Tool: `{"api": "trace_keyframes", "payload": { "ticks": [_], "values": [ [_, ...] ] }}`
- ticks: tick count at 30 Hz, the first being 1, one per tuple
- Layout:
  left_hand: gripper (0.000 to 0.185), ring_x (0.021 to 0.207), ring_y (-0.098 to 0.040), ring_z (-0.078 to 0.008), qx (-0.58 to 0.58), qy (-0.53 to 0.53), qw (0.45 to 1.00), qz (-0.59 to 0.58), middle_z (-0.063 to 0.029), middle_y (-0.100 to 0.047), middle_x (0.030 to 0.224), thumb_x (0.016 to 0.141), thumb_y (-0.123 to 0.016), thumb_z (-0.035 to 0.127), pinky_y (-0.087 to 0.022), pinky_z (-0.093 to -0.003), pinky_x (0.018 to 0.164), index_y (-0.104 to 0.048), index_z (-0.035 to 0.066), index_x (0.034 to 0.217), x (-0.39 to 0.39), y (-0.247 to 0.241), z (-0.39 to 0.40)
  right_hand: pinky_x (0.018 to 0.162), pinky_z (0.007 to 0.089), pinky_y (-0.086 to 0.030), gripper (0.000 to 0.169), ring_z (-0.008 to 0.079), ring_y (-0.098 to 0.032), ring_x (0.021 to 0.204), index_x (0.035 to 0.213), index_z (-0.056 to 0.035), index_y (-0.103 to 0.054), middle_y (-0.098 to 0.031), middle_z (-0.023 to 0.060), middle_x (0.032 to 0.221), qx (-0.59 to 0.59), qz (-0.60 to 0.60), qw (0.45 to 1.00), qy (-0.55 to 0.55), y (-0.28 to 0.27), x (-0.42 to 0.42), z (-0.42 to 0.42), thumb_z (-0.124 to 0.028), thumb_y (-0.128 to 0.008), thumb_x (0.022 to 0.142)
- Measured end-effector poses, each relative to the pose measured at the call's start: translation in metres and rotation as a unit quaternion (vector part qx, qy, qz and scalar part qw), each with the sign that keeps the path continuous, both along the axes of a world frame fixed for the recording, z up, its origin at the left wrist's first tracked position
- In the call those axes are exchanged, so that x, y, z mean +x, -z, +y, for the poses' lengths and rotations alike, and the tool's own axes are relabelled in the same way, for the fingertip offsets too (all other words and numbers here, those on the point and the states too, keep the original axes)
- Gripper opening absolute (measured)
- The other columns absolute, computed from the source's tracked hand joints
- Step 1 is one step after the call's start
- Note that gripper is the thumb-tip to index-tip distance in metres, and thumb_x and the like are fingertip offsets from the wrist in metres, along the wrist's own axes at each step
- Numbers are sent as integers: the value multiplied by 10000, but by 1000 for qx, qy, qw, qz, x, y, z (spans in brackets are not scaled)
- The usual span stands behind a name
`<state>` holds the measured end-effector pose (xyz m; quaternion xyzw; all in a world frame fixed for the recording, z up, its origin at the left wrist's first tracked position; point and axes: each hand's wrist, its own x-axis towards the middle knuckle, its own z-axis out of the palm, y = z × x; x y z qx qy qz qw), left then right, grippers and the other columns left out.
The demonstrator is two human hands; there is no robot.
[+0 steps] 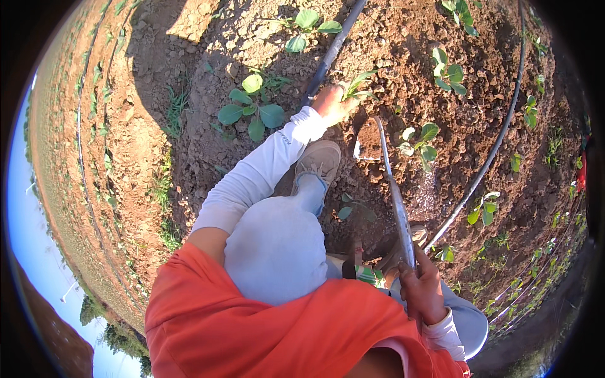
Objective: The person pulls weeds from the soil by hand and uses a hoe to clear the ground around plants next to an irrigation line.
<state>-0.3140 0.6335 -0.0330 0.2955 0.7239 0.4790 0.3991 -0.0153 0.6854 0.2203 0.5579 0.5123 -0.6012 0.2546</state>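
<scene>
My left hand, in a white sleeve, is closed around a narrow-leaved green plant low over the soil. It is beside a black drip hose, and the plant's base is hidden by my fingers. My right hand grips the handle of a hand hoe. The hoe's thin neck curves at the far end, where a soil-covered blade rests at the ground just right of my left hand. A broad-leaved seedling grows to the right of the blade.
Another broad-leaved seedling stands left of my left hand. My shoe is planted just below that hand. A small shaded seedling grows between my feet. At right runs a second drip hose, with more seedlings along the rows.
</scene>
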Motion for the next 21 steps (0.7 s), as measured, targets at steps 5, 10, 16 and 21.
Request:
{"api": "trace_keyframes", "payload": {
  "ticks": [5, 10, 16, 21],
  "values": [
    [337, 495, -538, -109, 56, -59, 996, -21, -47, -589, 646, 850, -552, 285, -420, -271, 449, -531, 43, 1083, -6, 45, -36, 359, 224, -343, 465, 71, -435, 401, 1248, -14, -393, -514, 25, 603, 16, 6, 999, -31, 0, -6, -4, -95, -512, 805],
    [337, 592, -591, -287, -125, -43, 929, 345, -142, -608, 691, 781, -609, 309, -452, -374, 518, -545, 51, 988, -56, -30, -53, 357, 222, -335, 459, 73, -426, 393, 1233, 13, -396, -507, 23, 591, 27, -19, 999, -39, 0, -12, -3, -96, -515, 804],
    [230, 748, -624, -269, -405, 108, 785, 456, -107, -640, 791, 838, -467, 220, -492, -375, 647, -593, 41, 909, -108, -13, -83, 347, 216, -317, 523, 68, -400, 395, 1282, 29, -315, -469, 8, 601, 8, 6, 998, -67, 1, -16, -1, -95, -501, 809],
    [195, 841, -625, -232, -449, 196, 767, 414, -106, -647, 877, 808, -497, 147, -505, -335, 697, -650, 68, 900, -119, -8, -60, 340, 218, -315, 468, 69, -408, 391, 1227, 48, -364, -477, 16, 596, 25, 0, 997, -75, -3, -25, -3, -93, -508, 805]
  ]
}}
